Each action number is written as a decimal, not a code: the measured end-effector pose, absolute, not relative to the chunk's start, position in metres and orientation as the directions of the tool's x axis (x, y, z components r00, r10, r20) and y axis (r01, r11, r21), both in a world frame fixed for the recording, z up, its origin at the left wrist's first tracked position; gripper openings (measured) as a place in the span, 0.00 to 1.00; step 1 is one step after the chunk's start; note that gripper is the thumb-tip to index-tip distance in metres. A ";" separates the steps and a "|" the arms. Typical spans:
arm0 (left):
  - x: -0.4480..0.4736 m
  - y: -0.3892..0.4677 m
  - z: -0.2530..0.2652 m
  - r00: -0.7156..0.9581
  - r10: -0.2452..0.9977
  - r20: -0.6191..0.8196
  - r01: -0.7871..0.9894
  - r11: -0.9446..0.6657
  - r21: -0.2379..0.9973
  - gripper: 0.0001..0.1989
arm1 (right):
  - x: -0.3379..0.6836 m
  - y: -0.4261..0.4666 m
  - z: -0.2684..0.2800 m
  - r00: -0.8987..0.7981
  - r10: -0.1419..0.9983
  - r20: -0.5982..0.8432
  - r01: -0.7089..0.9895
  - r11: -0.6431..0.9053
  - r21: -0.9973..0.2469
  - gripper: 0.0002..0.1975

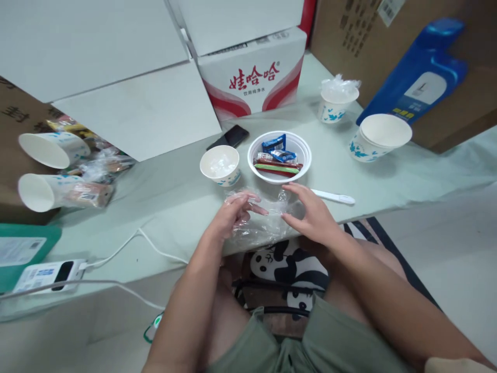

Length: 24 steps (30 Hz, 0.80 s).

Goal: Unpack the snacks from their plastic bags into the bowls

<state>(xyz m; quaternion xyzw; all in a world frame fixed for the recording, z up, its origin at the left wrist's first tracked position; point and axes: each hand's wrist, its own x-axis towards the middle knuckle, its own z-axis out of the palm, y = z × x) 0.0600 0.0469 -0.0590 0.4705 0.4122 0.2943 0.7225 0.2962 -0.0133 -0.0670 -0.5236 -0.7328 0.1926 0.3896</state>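
My left hand (pixel 236 213) is at the table's front edge, fingers curled into a crumpled sheet of clear plastic film (pixel 254 233). Its index finger points right across the film. My right hand (pixel 312 211) is at the film's other side, thumb and fingers spread apart, the fingertips close to or touching it. Just beyond the hands stands a white bowl (pixel 306 160) with blue packets (pixel 277 144) and long thin wrapped sticks (pixel 277 168) inside. Left of it is a paper cup (pixel 228 181) with something clear in it. A white plastic-handled tool (pixel 334 197) lies beside my right hand.
A black phone (pixel 233 137) lies behind the cup. White boxes (pixel 252 77) line the back. At right are a film-topped cup (pixel 332 109), a larger paper cup (pixel 368 147) and a blue bottle (pixel 423 77). Tipped cups (pixel 50 150), snack packets (pixel 91 194) and a cabled white device (pixel 46 274) are left.
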 end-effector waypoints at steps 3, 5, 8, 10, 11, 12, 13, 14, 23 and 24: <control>0.062 0.044 -0.057 0.524 0.780 -0.342 -0.046 0.426 0.903 0.29 | 0.295 -0.014 -0.073 -0.126 0.911 0.392 0.549 0.394 -0.738 0.24; 0.061 0.044 -0.057 0.535 0.764 -0.361 -0.034 0.446 0.894 0.30 | 0.293 -0.014 -0.072 -0.128 0.924 0.362 0.496 0.375 -0.783 0.20; 0.058 0.045 -0.057 0.515 0.768 -0.380 0.017 0.434 0.901 0.31 | 0.291 -0.012 -0.072 -0.079 0.950 0.303 0.468 0.304 -0.830 0.08; 0.055 0.047 -0.057 0.473 0.788 -0.393 0.098 0.396 0.913 0.31 | 0.294 -0.009 -0.071 -0.003 0.966 0.259 0.478 0.229 -0.848 0.10; 0.054 0.048 -0.057 0.445 0.802 -0.399 0.152 0.371 0.916 0.31 | 0.296 -0.008 -0.070 0.025 0.972 0.232 0.488 0.191 -0.852 0.10; 0.052 0.049 -0.057 0.418 0.816 -0.400 0.203 0.345 0.916 0.31 | 0.300 -0.007 -0.070 0.041 0.979 0.201 0.502 0.154 -0.851 0.10; 0.050 0.050 -0.057 0.391 0.833 -0.392 0.247 0.315 0.916 0.31 | 0.304 -0.006 -0.069 0.050 0.985 0.166 0.518 0.116 -0.848 0.10; 0.047 0.051 -0.056 0.371 0.849 -0.377 0.284 0.283 0.916 0.31 | 0.308 -0.005 -0.068 0.052 0.990 0.130 0.536 0.082 -0.840 0.10; 0.032 0.056 -0.055 0.361 0.893 -0.269 0.540 0.035 0.841 0.24 | 0.321 -0.002 -0.064 0.052 0.998 -0.032 0.370 -0.049 -0.928 0.13; 0.032 0.057 -0.056 0.361 0.895 -0.261 0.542 0.026 0.840 0.24 | 0.320 -0.001 -0.064 0.043 0.998 -0.049 0.336 -0.061 -0.940 0.13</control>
